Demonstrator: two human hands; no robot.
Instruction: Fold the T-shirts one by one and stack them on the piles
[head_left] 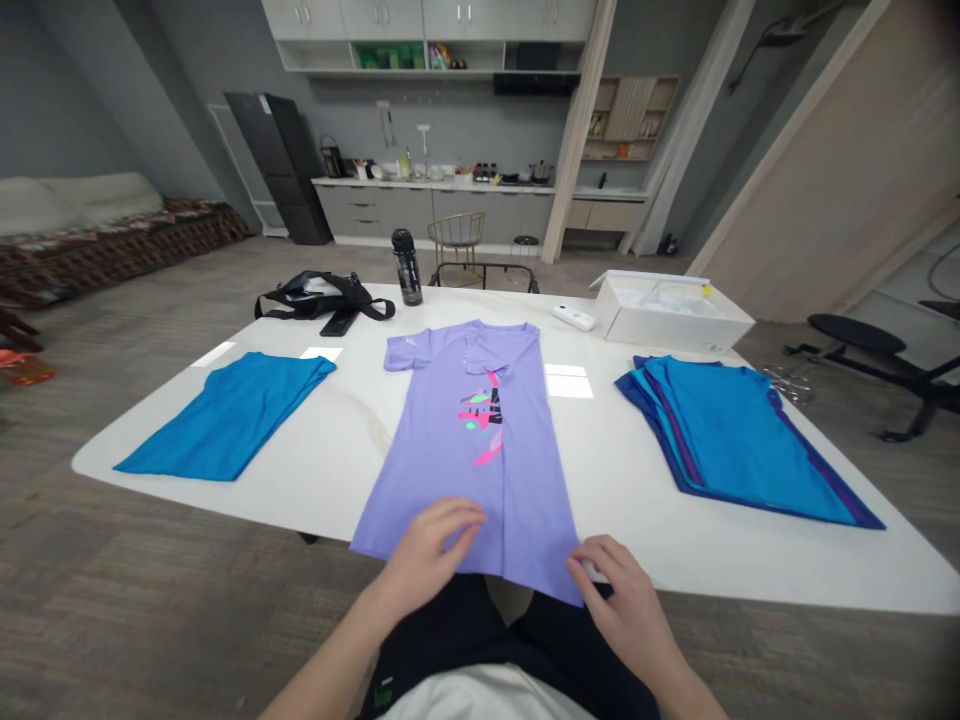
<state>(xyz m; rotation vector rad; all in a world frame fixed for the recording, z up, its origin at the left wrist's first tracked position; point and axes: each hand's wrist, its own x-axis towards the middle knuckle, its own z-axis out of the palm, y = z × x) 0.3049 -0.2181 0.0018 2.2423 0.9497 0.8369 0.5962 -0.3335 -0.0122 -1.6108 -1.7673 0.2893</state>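
A lavender T-shirt (457,470) with a colourful print lies lengthwise on the white table, collar at the far end. Its left sleeve sticks out, while the right side is folded inward, leaving a lengthwise edge down the middle. The lower hem hangs slightly past the near table edge. My left hand (435,550) is over the lower part of the shirt, fingers curved and thumb apart, holding nothing. At the shirt's lower right edge, my right hand (619,595) has thumb and forefinger pinched on the fabric.
A folded blue garment (232,415) lies left on the table (330,490). Stacked folded blue and purple garments (750,430) lie right. Behind are a black bag (322,295), a phone (340,323), a dark bottle (407,268), a white remote-like object (574,318) and a white box (671,310).
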